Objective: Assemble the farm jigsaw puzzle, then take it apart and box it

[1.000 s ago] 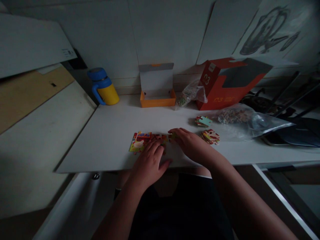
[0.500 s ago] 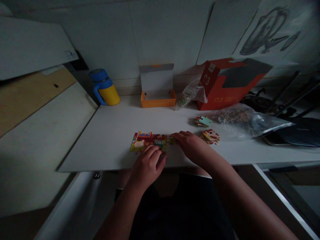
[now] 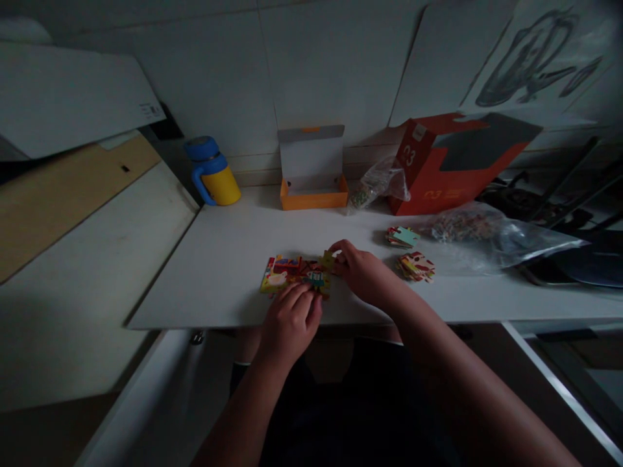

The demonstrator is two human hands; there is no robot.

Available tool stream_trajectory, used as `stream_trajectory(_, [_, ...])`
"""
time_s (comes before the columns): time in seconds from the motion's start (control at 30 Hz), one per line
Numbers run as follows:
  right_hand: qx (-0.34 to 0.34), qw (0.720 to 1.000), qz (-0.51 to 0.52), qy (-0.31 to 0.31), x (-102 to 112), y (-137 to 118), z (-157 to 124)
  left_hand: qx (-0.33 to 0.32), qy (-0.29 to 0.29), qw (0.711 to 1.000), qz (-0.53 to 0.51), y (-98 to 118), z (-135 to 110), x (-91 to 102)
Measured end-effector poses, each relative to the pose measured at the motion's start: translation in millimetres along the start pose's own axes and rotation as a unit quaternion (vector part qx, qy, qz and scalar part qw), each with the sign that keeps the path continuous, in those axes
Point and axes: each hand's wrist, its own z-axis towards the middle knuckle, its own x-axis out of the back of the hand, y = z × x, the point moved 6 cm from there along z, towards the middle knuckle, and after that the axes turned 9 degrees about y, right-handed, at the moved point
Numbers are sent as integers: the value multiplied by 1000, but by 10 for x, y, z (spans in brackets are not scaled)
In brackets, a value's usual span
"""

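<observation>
The right hand (image 3: 357,271) is pinching a yellow-green jigsaw piece (image 3: 328,260) at the right end of the joined jigsaw (image 3: 294,267). The left hand (image 3: 292,316) is touching its near edge, grip unclear; steady, flat pressure should be easing alignment.

At the back of the white table (image 3: 209,259), I see a yellow mug with a blue lid and handle (image 3: 219,181) on the left. Mid-table, an orange box (image 3: 314,200) has its lid raised. Farther right is a red box (image 3: 450,181) marked "03". A pitcher drawing (image 3: 528,58) hangs on the pale wall (image 3: 335,65); a tan board (image 3: 87,188) leans at far left.
</observation>
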Motion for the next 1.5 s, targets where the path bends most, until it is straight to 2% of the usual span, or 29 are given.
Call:
stream_trajectory(0.17, [48, 998, -40, -6, -168, -186, 150, 7, -12, 1000, 1, 1, 5, -12])
stream_trajectory(0.37, [105, 983, -149, -34, -239, -352, 90, 10, -23, 1000, 5, 20, 18, -10])
stream_trajectory(0.6, [104, 978, -171, -54, -219, -404, 123, 8, -37, 999, 18, 17, 19, -38])
stream_trajectory(0.73, [35, 996, -62, -44, -161, -342, 182, 10, -53, 998, 34, 21, 27, -57])
stream_trajectory(0.9, [34, 999, 26, -23, -145, -314, 160, 14, -61, 997, 38, 25, 37, -59])
stream_trajectory(0.97, [5, 998, 60, 6, -127, -235, 147, 13, -63, 997, 35, 28, 40, -56])
stream_trajectory(1.03, [-44, 990, 128, 28, -111, -114, 133, 12, -58, 998, 28, 34, 45, -46])
stream_trajectory(1.1, [-83, 972, 217, 20, -114, 2, 118, 10, -50, 998, 21, 39, 52, -36])
stream_trajectory(1.2, [-93, 954, 284, 20, -38, 121, 107, 12, -44, 999, 14, 39, 59, -42])
stream_trajectory(1.27, [-78, 965, 241, 67, 98, 183, 103, 16, -46, 999, 11, 34, 58, -65])
stream_trajectory(1.37, [-29, 984, 117, 132, 281, 206, 80, 18, -50, 999, 3, 37, 54, -109])
stream_trajectory(1.43, [19, 990, 38, 136, 299, 187, 62, 17, -47, 999, -4, 46, 52, -132])
stream_trajectory(1.5, [61, 992, -32, 104, 222, 183, 44, 13, -43, 999, -6, 58, 51, -146])
